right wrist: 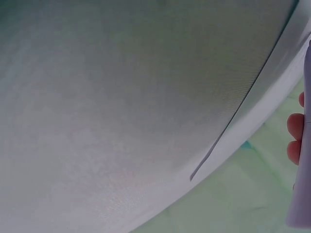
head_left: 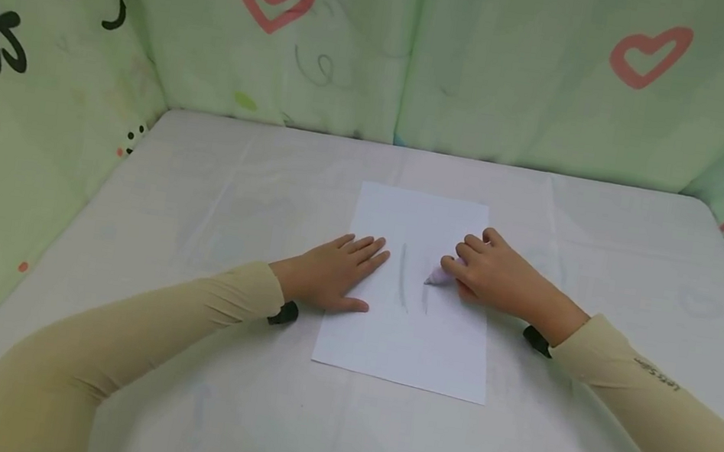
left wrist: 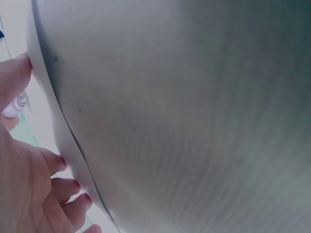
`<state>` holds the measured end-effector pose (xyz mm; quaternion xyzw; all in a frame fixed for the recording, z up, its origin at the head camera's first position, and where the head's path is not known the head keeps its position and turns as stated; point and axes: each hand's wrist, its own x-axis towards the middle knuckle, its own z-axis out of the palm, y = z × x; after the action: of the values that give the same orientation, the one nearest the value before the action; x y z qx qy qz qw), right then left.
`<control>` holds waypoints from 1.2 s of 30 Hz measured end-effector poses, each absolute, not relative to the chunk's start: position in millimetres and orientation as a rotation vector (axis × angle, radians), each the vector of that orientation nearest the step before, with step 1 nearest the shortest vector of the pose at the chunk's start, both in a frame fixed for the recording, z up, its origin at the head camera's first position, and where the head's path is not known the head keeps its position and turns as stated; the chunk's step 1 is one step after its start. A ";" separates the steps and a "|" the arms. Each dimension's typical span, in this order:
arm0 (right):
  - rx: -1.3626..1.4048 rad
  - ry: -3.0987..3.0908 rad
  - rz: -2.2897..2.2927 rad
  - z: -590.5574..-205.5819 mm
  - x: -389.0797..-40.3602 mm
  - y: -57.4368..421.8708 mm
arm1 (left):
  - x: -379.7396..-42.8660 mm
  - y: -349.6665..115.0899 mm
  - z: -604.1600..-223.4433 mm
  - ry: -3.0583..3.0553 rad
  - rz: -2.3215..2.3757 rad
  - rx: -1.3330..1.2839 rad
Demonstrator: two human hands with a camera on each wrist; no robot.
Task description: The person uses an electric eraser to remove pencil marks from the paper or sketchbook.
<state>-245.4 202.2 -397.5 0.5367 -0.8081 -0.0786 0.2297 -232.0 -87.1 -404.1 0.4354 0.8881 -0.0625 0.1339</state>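
Note:
A white sheet of paper [head_left: 399, 355] lies upright on the table, with two faint grey-green strokes on it. My left hand [head_left: 334, 272] rests flat on its left edge, fingers spread; in the left wrist view the same hand [left wrist: 29, 194] shows its palm side. Over the right half of the sheet, my right hand [head_left: 501, 276] grips a thick lilac marker [head_left: 444, 276]. Its grey tip is at the top of the shorter, right-hand stroke. The right wrist view has the marker's smooth barrel [right wrist: 302, 174] at the right edge, with fingertips [right wrist: 295, 127] behind it.
A white cloth [head_left: 225, 408] covers the table. Green curtains [head_left: 493, 82] with red hearts and black marks enclose the back and sides. Dark wrist devices [head_left: 283, 314] show beneath both cuffs. The table surface fills most of both wrist views.

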 end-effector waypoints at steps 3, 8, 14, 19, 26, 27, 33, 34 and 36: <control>1.481 -2.223 -0.230 -397.8 -244.8 203.5 | -231.4 -86.8 -403.7 2.569 -0.163 1.252; 1.498 -2.188 -0.226 -397.1 -244.7 204.5 | -230.2 -86.8 -402.7 2.567 -0.155 1.243; 1.493 -2.169 -0.234 -395.9 -246.8 201.9 | -229.8 -86.5 -402.3 2.574 -0.143 1.248; 1.506 -2.189 -0.236 -394.2 -245.1 203.7 | -230.1 -86.4 -403.1 2.575 -0.150 1.250; 1.514 -2.180 -0.229 -393.9 -244.5 203.5 | -230.9 -86.7 -404.4 2.583 -0.162 1.245; 1.514 -2.182 -0.230 -393.9 -244.7 202.6 | -231.1 -86.6 -404.5 2.582 -0.160 1.246; 1.512 -2.188 -0.231 -393.5 -245.7 200.9 | -231.3 -85.9 -405.1 2.583 -0.150 1.246; 1.513 -2.191 -0.233 -393.0 -245.1 201.7 | -231.2 -85.8 -405.2 2.582 -0.154 1.241; 1.517 -2.188 -0.231 -392.8 -244.3 203.5 | -231.0 -85.7 -405.6 2.580 -0.161 1.233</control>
<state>-244.3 203.5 -392.8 0.5521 -0.7963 -0.0841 0.2325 -231.0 -85.7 -405.6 0.4263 0.8922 -0.0558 0.1385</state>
